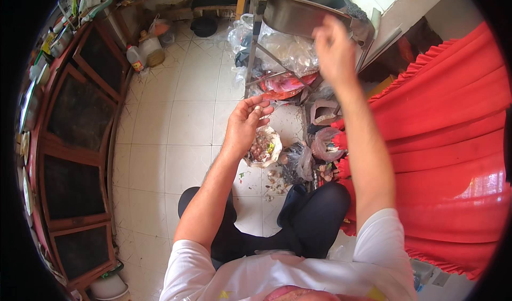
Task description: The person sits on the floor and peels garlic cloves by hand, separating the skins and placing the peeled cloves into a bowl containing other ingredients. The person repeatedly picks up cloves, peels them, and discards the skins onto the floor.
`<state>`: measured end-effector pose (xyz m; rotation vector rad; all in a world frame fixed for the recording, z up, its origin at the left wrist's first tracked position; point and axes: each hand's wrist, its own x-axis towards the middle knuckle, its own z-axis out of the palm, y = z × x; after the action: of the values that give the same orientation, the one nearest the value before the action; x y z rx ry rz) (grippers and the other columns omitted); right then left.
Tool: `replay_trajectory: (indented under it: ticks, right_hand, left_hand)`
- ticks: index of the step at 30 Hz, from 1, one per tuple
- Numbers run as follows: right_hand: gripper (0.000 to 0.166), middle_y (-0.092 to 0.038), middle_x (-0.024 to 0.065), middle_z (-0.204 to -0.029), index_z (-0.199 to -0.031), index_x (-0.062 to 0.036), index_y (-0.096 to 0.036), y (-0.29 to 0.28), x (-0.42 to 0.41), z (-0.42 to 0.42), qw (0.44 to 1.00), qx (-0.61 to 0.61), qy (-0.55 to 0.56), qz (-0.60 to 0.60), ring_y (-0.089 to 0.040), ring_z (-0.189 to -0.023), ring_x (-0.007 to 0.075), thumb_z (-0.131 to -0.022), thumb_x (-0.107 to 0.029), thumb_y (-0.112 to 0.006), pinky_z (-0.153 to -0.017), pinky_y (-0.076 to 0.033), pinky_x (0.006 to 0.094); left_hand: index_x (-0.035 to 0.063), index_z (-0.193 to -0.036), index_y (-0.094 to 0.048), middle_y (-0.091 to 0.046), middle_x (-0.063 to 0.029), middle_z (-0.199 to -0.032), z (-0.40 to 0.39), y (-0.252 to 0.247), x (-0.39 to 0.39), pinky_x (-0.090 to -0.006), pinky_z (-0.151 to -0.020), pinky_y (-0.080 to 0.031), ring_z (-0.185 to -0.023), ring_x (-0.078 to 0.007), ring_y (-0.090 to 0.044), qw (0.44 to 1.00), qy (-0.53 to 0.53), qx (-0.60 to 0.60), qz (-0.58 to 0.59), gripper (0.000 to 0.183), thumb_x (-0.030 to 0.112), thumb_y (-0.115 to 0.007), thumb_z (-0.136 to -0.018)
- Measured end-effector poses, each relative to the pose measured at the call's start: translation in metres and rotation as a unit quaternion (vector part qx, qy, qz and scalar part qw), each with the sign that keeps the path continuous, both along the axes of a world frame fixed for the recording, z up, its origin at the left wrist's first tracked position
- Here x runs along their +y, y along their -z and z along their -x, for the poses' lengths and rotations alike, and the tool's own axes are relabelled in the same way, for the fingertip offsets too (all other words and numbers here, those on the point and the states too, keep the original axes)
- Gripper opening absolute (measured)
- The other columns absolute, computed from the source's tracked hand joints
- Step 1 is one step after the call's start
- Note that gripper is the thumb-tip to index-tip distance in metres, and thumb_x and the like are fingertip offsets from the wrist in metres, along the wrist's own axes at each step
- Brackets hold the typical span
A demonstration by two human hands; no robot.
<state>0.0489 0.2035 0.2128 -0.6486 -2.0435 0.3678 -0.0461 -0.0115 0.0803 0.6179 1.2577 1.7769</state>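
Note:
Above a round white basket point(275, 155) on the floor hangs my left hand point(251, 117), fingers curled, with a small whitish piece, perhaps a garlic clove point(258, 108), between thumb and fingers. Reddish bulbs or cloves point(258, 145) and a scrap of green and yellow lie in the basket. My right hand point(334, 45) is raised in front of the metal sink's side and is blurred; whether it holds anything cannot be made out. Pale peelings or small bulbs point(275, 183) are scattered on the tiles, beside a dark plastic bag point(298, 163).
A metal sink stand point(288, 15) with plastic bags point(292, 53) beneath it stands ahead. A red curtain point(444, 141) hangs at the right, near a bag-lined container point(326, 143). Wooden cabinets point(74, 161) line the left; plastic jugs point(150, 51) stand on the floor.

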Motion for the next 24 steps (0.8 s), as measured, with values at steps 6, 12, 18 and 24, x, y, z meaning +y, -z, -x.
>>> replay_trajectory:
  ticks: [6,12,18,24]
  right_hand:
    - [0.027,-0.071,0.0093,-0.101,-0.122,0.0026,-0.062,0.158,-0.069,-0.052,0.936,0.064,-0.107,0.329,-0.068,-0.091,0.0153,-0.096,-0.002,-0.060,-0.080,-0.054,0.0293]
    - [0.023,-0.067,0.0068,-0.095,-0.117,0.0008,-0.065,0.160,-0.099,-0.055,0.933,0.075,-0.126,0.329,-0.063,-0.084,0.0123,-0.094,-0.002,-0.062,-0.074,-0.053,0.0278]
    - [0.020,-0.064,0.0129,-0.103,-0.112,0.0018,-0.066,0.189,-0.100,-0.065,0.931,0.064,-0.158,0.322,-0.067,-0.085,0.0195,-0.092,-0.001,-0.065,-0.074,-0.055,0.0319]
    - [0.021,-0.063,0.0130,-0.099,-0.108,0.0003,-0.065,0.190,-0.095,-0.069,0.953,0.044,-0.149,0.259,-0.066,-0.087,0.0275,-0.087,0.002,-0.067,-0.075,-0.054,0.0383]
  left_hand:
    - [-0.0010,-0.133,-0.053,-0.066,-0.0150,-0.129,-0.008,0.014,0.007,-0.0319,-0.092,-0.056,-0.117,-0.0205,-0.066,0.998,0.057,-0.029,-0.008,0.029,0.011,-0.051,-0.106]
    - [-0.0015,-0.130,-0.054,-0.069,-0.0141,-0.122,-0.021,0.015,0.008,-0.0303,-0.090,-0.057,-0.110,-0.0203,-0.069,0.997,0.056,0.010,0.044,0.029,0.015,-0.054,-0.106]
    - [-0.0024,-0.128,-0.055,-0.069,-0.0126,-0.118,-0.032,0.033,0.013,-0.0316,-0.089,-0.058,-0.107,-0.0199,-0.070,0.994,0.051,0.049,0.084,0.028,0.014,-0.055,-0.106]
    - [-0.0027,-0.122,-0.060,-0.069,-0.0100,-0.111,-0.037,0.041,0.028,-0.0300,-0.082,-0.059,-0.097,-0.0166,-0.070,0.993,0.040,0.050,0.101,0.025,0.015,-0.058,-0.105]
